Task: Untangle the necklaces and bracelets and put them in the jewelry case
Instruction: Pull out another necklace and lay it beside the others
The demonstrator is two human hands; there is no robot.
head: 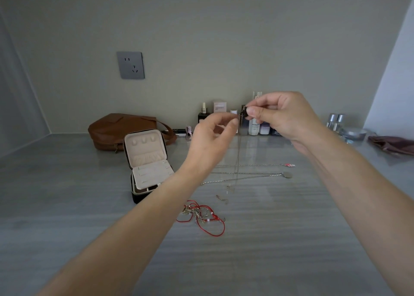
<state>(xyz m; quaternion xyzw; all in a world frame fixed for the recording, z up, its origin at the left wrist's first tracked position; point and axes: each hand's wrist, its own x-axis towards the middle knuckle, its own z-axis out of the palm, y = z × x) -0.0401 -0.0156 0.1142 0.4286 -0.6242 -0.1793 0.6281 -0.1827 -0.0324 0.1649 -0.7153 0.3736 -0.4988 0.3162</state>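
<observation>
Both hands are raised above the table and pinch the top of a thin chain necklace [238, 161] that hangs down to the tabletop. My left hand [210, 136] grips it at thumb and forefinger; my right hand [280, 114] pinches a small dark pendant at its top. Two silver necklaces [253, 165] [257, 175] lie stretched out on the table below, one with a pink charm, one with a round disc. A tangle of red cord bracelets [202, 216] lies nearer to me. The jewelry case [147, 165] stands open at the left, lid upright.
A brown leather bag [116, 127] sits behind the case. Cosmetic bottles and boxes [253, 123] line the back wall. Silver-capped jars [336, 121] and a dark cloth pouch [392, 144] sit at the far right. A wall socket [130, 65] is above.
</observation>
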